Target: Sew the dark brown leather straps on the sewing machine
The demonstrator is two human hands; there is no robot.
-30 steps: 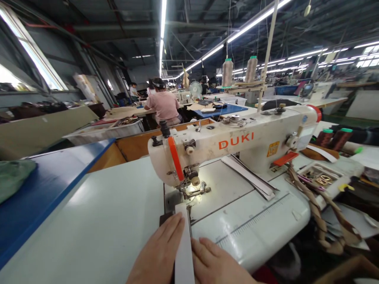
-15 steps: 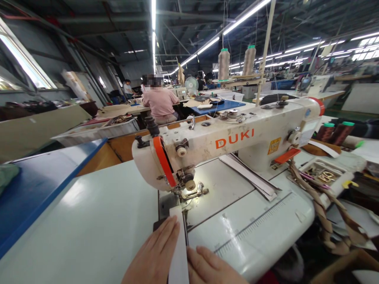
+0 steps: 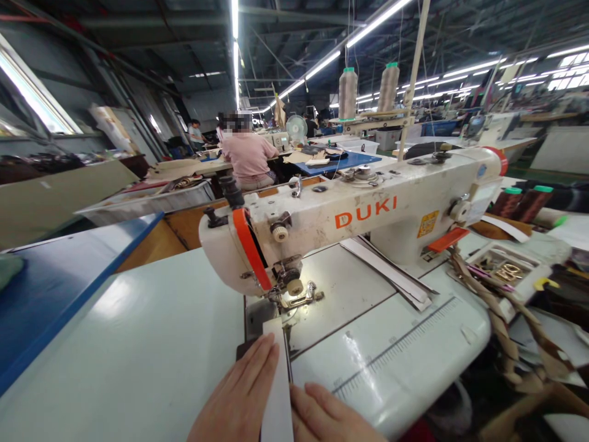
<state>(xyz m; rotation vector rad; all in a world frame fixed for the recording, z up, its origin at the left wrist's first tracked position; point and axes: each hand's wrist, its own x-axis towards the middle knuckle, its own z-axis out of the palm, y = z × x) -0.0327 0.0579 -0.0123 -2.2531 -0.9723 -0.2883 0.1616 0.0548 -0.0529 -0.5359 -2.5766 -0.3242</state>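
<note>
Fingers (image 3: 264, 359) of the left hand (image 3: 235, 390) are extended, close together and laid flat on the left side of the white strip (image 3: 277, 393). The thumb is hidden, so whether they grip the strip or only press on it cannot be told. Fingers of the right hand (image 3: 330, 418) are slightly bent, with the tips against the strip's right edge; their undersides are out of sight, and a grip cannot be confirmed.

Both hands enter from the lower edge of the view. The left hand points forward and to the right, back upward. The right hand lies lower and points forward and to the left. The strip runs lengthwise between them, its far end just in front of the presser foot (image 3: 297, 299). A dark piece (image 3: 243, 350) projects from under the left fingers.

Markings: the sewing machine (image 3: 322, 215) bears "DUKI" in orange letters along its arm. A yellow label (image 3: 428, 224) is fixed to its right; the print is too small to read. A scale (image 3: 398, 341) runs along the front of the worktop (image 3: 170, 325); its numerals are not legible. Further strips (image 3: 386, 273) lie under the machine's arm, well apart from both hands.
</note>
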